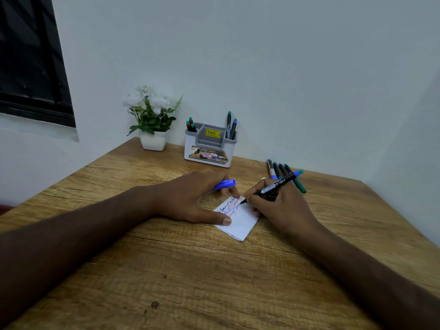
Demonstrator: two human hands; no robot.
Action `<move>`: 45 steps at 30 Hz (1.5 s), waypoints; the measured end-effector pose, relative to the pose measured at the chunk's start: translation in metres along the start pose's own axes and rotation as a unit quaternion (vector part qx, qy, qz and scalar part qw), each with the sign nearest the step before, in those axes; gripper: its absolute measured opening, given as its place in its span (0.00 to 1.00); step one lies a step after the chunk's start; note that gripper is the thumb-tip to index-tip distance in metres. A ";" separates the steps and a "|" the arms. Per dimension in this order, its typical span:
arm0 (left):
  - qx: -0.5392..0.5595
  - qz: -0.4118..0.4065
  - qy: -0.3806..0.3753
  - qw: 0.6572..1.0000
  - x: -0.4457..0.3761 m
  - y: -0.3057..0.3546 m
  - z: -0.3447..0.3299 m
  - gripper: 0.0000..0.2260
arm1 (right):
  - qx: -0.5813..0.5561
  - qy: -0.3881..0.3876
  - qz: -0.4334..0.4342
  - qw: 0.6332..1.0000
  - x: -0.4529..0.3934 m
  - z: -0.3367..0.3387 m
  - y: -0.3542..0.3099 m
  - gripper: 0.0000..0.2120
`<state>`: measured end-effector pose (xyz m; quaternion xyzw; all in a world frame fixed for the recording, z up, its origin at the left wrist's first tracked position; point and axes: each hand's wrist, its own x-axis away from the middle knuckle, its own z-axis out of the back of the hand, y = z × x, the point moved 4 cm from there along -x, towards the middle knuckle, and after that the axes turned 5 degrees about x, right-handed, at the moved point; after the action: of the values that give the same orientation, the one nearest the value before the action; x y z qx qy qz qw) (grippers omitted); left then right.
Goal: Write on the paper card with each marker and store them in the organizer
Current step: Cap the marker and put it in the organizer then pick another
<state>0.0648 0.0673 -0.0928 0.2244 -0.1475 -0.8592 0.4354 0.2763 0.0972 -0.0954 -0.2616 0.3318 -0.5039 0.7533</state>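
Note:
A white paper card [240,221] with several lines of blue, red and dark handwriting lies on the wooden table [190,270]. My right hand [278,206] grips a black marker [273,186] with a blue end, its tip touching the card's far edge. My left hand [190,198] holds the card down with thumb and a fingertip, and pinches a blue marker cap [225,184] between its fingers. Several capped markers [284,172] lie together on the table beyond my right hand. The white and grey organizer [209,148] stands at the back with several markers upright in its left and right slots.
A white pot of white flowers [152,120] stands left of the organizer against the wall. A dark window [31,60] sits at the upper left. Walls close the table in at the back and right.

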 end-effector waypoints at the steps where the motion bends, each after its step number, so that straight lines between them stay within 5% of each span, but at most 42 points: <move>1: 0.001 -0.001 0.001 1.000 0.000 0.001 0.000 0.17 | -0.003 0.001 -0.002 1.000 0.000 0.000 0.000 0.03; 6: 0.007 -0.008 0.007 1.000 0.000 0.005 0.002 0.23 | -0.010 0.004 -0.013 1.000 -0.001 0.001 0.002 0.02; 33: -0.041 0.009 -0.009 0.999 -0.003 -0.009 -0.001 0.22 | -0.062 0.049 -0.017 0.997 -0.001 0.004 0.005 0.03; 36: -0.041 0.003 -0.014 0.999 -0.003 -0.010 -0.001 0.22 | -0.135 0.079 -0.018 0.988 0.001 0.009 0.004 0.05; 40: -0.039 -0.001 -0.011 0.999 -0.003 -0.012 -0.001 0.20 | -0.333 0.028 -0.028 0.942 0.008 0.011 -0.004 0.10; 45: -0.041 -0.008 -0.013 0.999 -0.003 -0.009 -0.001 0.15 | -0.349 -0.018 0.006 0.937 0.012 0.008 -0.010 0.11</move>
<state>0.0606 0.0753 -0.0964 0.1961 -0.1159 -0.8710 0.4354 0.2794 0.0828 -0.0859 -0.5151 0.4750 -0.3474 0.6232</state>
